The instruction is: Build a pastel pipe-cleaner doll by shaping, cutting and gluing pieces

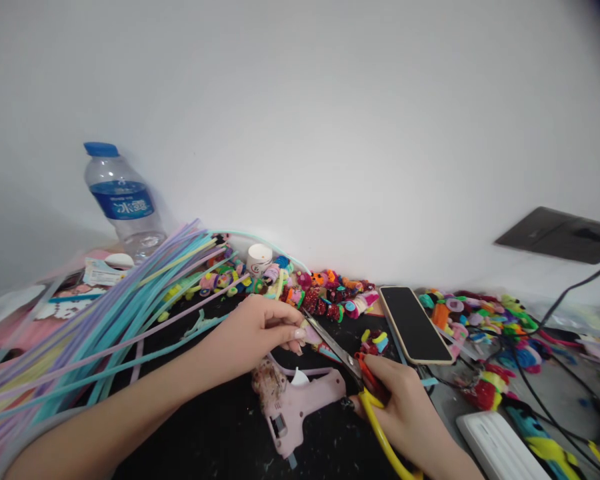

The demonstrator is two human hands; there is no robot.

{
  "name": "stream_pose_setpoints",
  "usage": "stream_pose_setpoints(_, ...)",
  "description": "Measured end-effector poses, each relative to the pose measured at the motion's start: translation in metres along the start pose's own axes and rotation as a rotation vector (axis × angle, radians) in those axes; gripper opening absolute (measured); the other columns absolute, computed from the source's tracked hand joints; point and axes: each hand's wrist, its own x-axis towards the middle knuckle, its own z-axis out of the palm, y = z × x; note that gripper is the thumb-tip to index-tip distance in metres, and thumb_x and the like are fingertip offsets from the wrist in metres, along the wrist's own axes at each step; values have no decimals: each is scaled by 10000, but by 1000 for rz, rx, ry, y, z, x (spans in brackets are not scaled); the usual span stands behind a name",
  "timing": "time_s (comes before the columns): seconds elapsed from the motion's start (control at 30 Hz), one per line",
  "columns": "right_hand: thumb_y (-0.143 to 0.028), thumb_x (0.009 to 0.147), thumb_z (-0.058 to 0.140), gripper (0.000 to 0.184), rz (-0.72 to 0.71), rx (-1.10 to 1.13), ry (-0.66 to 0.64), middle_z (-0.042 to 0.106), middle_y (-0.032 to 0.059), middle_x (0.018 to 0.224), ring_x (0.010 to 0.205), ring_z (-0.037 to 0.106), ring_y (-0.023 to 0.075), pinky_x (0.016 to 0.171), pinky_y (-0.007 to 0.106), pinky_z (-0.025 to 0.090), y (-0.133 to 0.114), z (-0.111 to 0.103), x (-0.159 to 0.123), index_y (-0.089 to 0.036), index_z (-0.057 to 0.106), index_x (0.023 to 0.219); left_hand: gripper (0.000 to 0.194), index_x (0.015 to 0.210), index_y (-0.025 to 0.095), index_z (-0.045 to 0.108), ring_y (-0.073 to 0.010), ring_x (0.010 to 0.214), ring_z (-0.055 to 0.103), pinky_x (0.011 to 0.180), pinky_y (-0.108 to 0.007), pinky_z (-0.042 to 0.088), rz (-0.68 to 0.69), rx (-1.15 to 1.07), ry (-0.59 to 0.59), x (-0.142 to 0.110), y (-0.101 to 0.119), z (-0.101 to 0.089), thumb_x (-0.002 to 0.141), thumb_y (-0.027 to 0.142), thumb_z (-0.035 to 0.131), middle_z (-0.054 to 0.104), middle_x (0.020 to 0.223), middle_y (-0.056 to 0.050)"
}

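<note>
My left hand (267,323) is closed in a pinch, thumb against fingers, on a small pale pink and yellowish piece (311,335), whose exact kind I cannot make out. My right hand (400,403) grips scissors (347,360) with red and yellow handles. Their metal blades point up and left, with the tips beside the pale piece; whether they touch it is unclear. Below both hands a pink hot glue gun (300,403) lies on the black table surface (205,427), its nozzle end stained brown.
Long pastel pipe cleaners (105,340) spread across the left side. A plastic water bottle (125,203) leans by the wall. Colourful fuzzy figures (325,293) line the back, near a paper cup (259,259). On the right are a phone (415,325), black cables (527,373) and a white box-shaped device (500,447).
</note>
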Motion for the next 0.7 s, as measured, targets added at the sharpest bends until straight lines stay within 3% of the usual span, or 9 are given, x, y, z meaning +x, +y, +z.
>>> stream_pose_setpoints(0.43, -239, 681, 601, 297, 11, -17, -12, 467, -36, 599, 535, 367, 112, 502, 213, 258, 1, 2, -1, -208, 319, 594, 205, 740, 171, 700, -156, 675, 636, 644, -240, 462, -27, 42, -25, -1, 1, -2, 767, 178, 496, 688, 675, -19)
stream_pose_setpoints(0.7, -245, 727, 512, 157, 64, 27, 130, 457, -37, 561, 521, 373, 121, 489, 213, 275, 5, -5, -1, -194, 404, 625, 178, 772, 155, 698, -144, 667, 626, 629, -225, 464, -77, -12, -12, 2, -1, 0, 751, 188, 524, 691, 712, -24)
